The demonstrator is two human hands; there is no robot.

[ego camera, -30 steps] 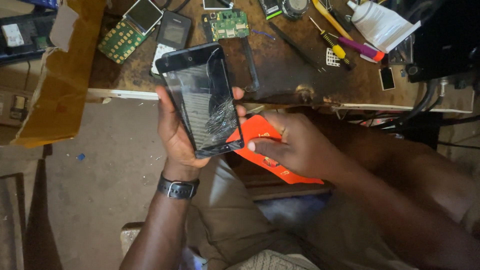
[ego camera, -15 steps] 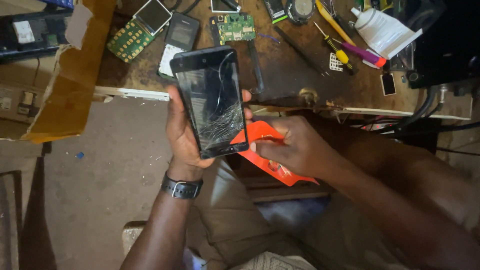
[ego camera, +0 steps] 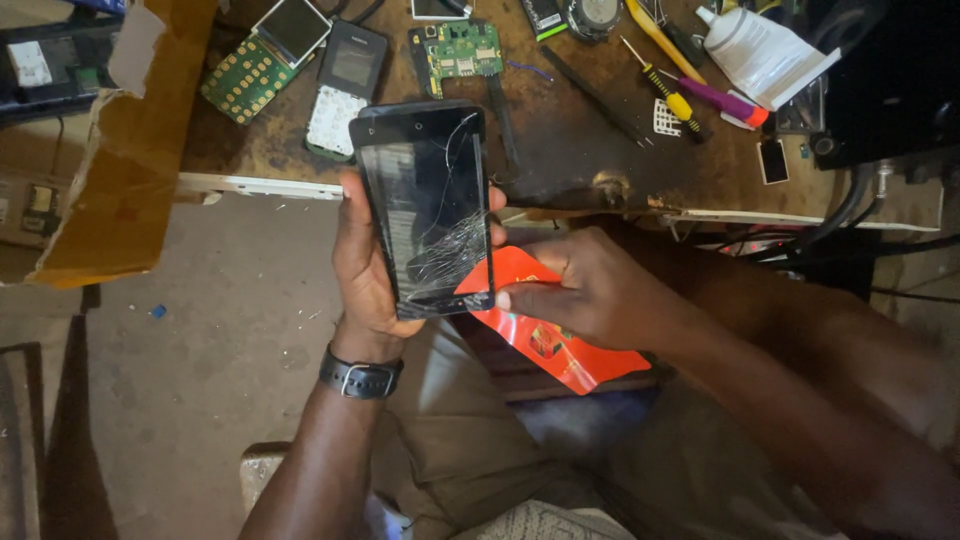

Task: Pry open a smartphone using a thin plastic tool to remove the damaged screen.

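Black smartphone [ego camera: 425, 205]: cracked glass, upright before the workbench [ego camera: 560, 170].
Left hand [ego camera: 362, 265]: wrapped around its back.
Right hand [ego camera: 590, 290]: thumb pressing the lower corner, fingers over an orange packet [ego camera: 560, 345].

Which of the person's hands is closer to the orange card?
Right. The right hand lies over the orange card and seems to hold it, thumb at the cracked phone's lower corner. The left hand grips the phone, apart from the card.
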